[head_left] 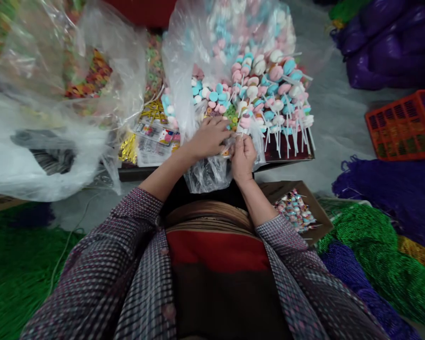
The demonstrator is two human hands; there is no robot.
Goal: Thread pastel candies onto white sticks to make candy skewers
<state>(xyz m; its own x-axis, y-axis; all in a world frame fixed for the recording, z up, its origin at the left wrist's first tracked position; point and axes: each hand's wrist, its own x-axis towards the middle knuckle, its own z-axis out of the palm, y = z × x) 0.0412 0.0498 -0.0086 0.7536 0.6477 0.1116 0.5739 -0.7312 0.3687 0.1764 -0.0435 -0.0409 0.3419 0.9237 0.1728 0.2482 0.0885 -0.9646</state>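
Observation:
At the table's front edge, my right hand [243, 153] is closed, its fingers pinched near the base of a pink and white candy stick [245, 121]. Close beside it on the left, my left hand [212, 136] bends over a clear plastic bag [209, 175], fingers partly curled; what its fingertips hold is hidden. Green ring candies [231, 115] show just beyond the fingers. Many pink, blue and white candies on white sticks [276, 106] are piled to the right. Loose pink, blue and white pieces [214, 96] lie in an open plastic bag behind my hands.
Large plastic bags [113, 61] with colourful rings stand at the left. Gold ties [128, 148] and printed cards [156, 132] lie nearer. Below right is a cardboard box [318, 217] of wrapped candies. An orange crate [402, 125] and green and purple strands [371, 231] sit farther right.

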